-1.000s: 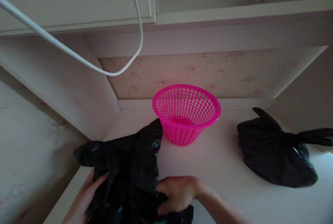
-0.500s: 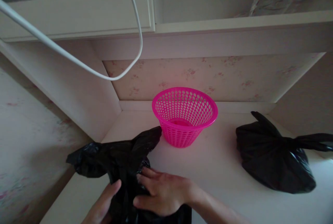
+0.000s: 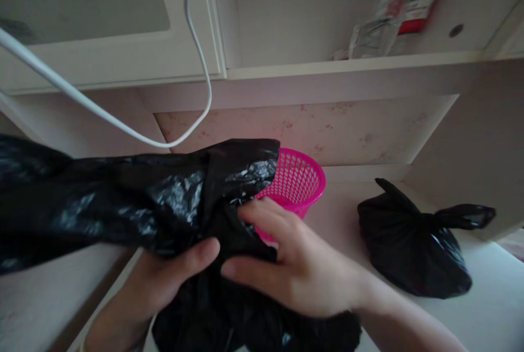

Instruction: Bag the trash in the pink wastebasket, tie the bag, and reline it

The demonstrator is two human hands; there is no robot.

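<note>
A black plastic bag [image 3: 172, 199] is gathered between both hands, its top spreading wide to the left and its lower part hanging below. My left hand [image 3: 172, 270] closes around the gathered middle, thumb on top and fingers hidden under the plastic. From the right, my right hand [image 3: 282, 259] grips the same bag, thumb in front and fingers bent over the folds. Behind the bag stands a pink mesh basket [image 3: 315, 177], partly covered by it. Its visible inside shows only pink plastic.
A second black bag [image 3: 413, 248], knotted at the top, lies to the right on the white surface [image 3: 331, 232]. A white cable [image 3: 102, 114] loops across the upper left. Overhead, an open shelf [image 3: 278, 71] holds clear and red-and-green packages [image 3: 417, 8].
Both hands have risen with the bag, which now looks larger and covers the basket's left side. The bag's top has spread further left. The camera view has tilted up somewhat.
</note>
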